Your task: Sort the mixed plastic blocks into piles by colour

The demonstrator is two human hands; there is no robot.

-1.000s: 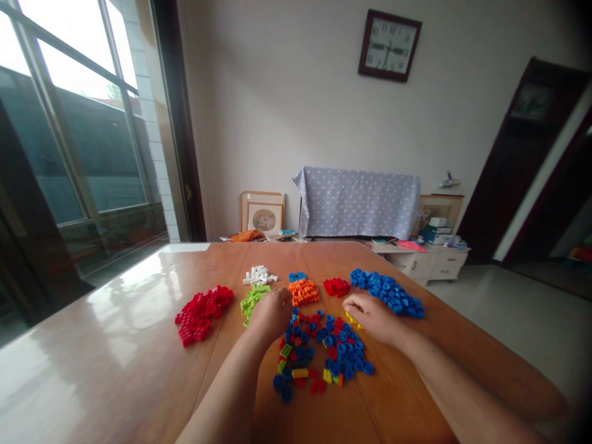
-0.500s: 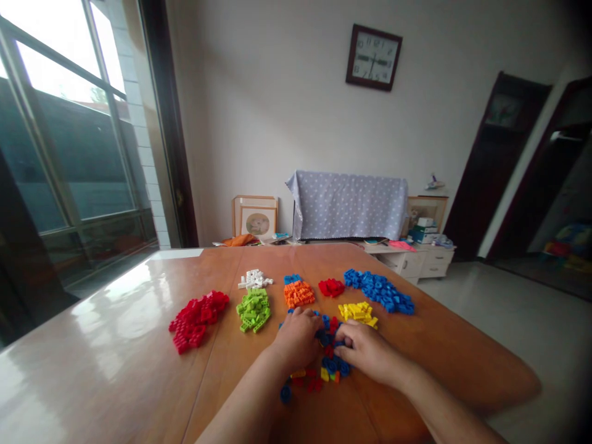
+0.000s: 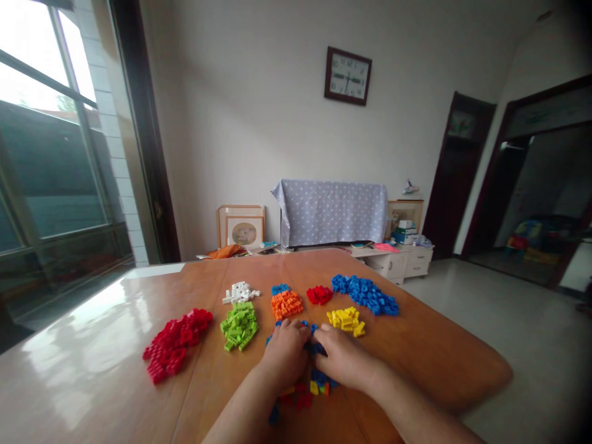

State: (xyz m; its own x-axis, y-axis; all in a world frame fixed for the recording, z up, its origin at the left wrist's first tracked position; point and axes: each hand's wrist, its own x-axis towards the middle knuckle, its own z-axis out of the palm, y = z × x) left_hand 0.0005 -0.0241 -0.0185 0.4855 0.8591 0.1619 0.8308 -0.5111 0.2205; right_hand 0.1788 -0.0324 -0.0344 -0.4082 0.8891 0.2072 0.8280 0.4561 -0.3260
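Note:
Both hands are over a mixed pile of blue, red and yellow bricks (image 3: 318, 377) near the table's front. My left hand (image 3: 287, 350) lies on the left part of the pile, its fingers curled down and their tips hidden. Close beside it on the right, my right hand (image 3: 341, 356) reaches into the same pile with bent fingers. What either hand holds, if anything, is hidden. Just beyond them sit orange bricks (image 3: 287, 304) and yellow bricks (image 3: 346, 320).
On the wooden table (image 3: 222, 401) lie separate piles: red bricks (image 3: 178, 342) and green bricks (image 3: 239, 325) at left, white bricks (image 3: 241, 292) behind, small red bricks (image 3: 319, 295) and blue bricks (image 3: 365, 295) at right. A cloth-covered object (image 3: 333, 213) stands beyond.
The view has shifted, so the table and piles appear further left. My right hand has moved left over the mixed pile, closer to my left hand.

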